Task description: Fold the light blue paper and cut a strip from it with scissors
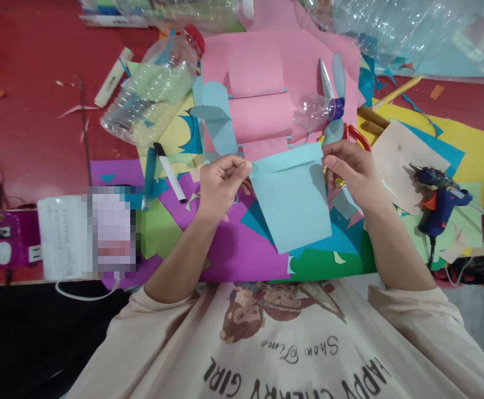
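A light blue sheet of paper (294,208) with a folded strip along its top edge hangs between my hands. My left hand (225,180) pinches its upper left corner between thumb and fingers. At the upper right corner, my right hand (350,169) grips the edge with thumb and fingertips. Just beyond the sheet lies a pink paper piece (262,116) wrapped as a roll, with a clear bottle top with a purple cap (314,108) at its right. Red-handled scissors (356,136) are partly hidden behind my right hand.
A glue gun (441,205) lies at the right. On the left are a large plastic bottle (150,86), a black-and-white marker (170,173), a glue stick (113,77), and a white box (62,237) beside a phone-like blurred item. Coloured paper scraps cover the red table (30,122).
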A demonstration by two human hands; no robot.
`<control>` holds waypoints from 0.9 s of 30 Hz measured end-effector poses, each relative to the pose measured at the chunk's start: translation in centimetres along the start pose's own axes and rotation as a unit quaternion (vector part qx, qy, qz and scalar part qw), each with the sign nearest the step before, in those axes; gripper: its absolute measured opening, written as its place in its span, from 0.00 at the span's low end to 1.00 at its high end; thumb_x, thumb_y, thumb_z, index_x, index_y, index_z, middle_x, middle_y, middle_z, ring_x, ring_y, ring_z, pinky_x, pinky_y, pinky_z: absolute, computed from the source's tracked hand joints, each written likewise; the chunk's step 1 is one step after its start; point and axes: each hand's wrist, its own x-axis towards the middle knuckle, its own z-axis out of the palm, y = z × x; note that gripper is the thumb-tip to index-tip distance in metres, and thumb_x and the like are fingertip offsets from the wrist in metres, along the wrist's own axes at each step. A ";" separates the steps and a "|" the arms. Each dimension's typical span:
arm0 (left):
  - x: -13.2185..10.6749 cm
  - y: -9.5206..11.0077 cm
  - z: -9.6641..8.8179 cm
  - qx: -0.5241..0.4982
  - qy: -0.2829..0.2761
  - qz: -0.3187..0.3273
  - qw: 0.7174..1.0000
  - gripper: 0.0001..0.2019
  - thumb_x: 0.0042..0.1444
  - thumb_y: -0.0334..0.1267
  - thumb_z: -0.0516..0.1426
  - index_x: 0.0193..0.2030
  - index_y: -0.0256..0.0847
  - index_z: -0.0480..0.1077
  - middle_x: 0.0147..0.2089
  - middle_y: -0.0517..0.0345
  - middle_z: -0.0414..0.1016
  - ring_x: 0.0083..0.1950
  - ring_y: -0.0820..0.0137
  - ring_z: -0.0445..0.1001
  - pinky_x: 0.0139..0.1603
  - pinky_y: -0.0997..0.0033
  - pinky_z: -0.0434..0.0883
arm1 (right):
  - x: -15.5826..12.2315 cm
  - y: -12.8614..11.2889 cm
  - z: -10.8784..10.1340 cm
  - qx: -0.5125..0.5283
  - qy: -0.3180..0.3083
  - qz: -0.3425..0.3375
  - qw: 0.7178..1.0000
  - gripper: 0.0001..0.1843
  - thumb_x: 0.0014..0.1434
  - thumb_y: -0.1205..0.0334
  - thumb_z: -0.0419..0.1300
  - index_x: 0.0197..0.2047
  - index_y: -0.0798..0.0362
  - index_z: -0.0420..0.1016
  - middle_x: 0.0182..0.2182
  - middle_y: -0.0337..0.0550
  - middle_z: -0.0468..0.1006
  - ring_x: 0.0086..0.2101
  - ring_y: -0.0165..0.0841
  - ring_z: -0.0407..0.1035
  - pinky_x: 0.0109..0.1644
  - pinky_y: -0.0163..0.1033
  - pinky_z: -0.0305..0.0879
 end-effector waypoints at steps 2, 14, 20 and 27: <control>0.2 -0.8 -0.1 -0.021 0.032 0.011 0.999 0.14 0.53 0.48 0.63 0.26 0.41 0.71 0.17 0.67 0.66 0.15 0.78 0.66 0.15 0.78 0.65 | -0.1 -0.1 0.0 0.010 -0.023 0.005 1.000 0.12 0.58 0.51 0.63 0.35 0.50 0.72 0.20 0.32 0.64 0.17 0.23 0.57 0.20 0.33 0.54; -0.6 0.4 0.4 0.118 -0.092 0.013 0.989 0.25 0.47 0.53 0.66 0.47 0.39 0.75 0.38 0.56 0.78 0.38 0.70 0.75 0.34 0.76 0.70 | -0.3 -0.8 -0.1 -0.016 -0.116 0.044 0.992 0.10 0.55 0.56 0.64 0.33 0.54 0.80 0.21 0.34 0.69 0.19 0.22 0.56 0.21 0.32 0.51; -0.5 0.4 0.3 0.144 -0.072 0.005 0.987 0.13 0.54 0.47 0.59 0.35 0.39 0.77 0.30 0.58 0.76 0.31 0.73 0.71 0.27 0.75 0.65 | -0.4 -0.2 0.1 -0.132 -0.071 -0.012 0.989 0.14 0.59 0.53 0.61 0.41 0.53 0.81 0.26 0.38 0.75 0.24 0.26 0.64 0.28 0.35 0.59; 0.1 0.4 0.4 0.094 -0.023 0.024 0.995 0.10 0.54 0.45 0.60 0.32 0.40 0.74 0.29 0.60 0.73 0.30 0.73 0.70 0.28 0.75 0.65 | 0.0 0.4 -1.8 -0.396 0.166 -0.030 0.902 0.13 0.60 0.59 0.58 0.48 0.50 0.72 0.38 0.47 0.77 0.36 0.38 0.72 0.43 0.46 0.68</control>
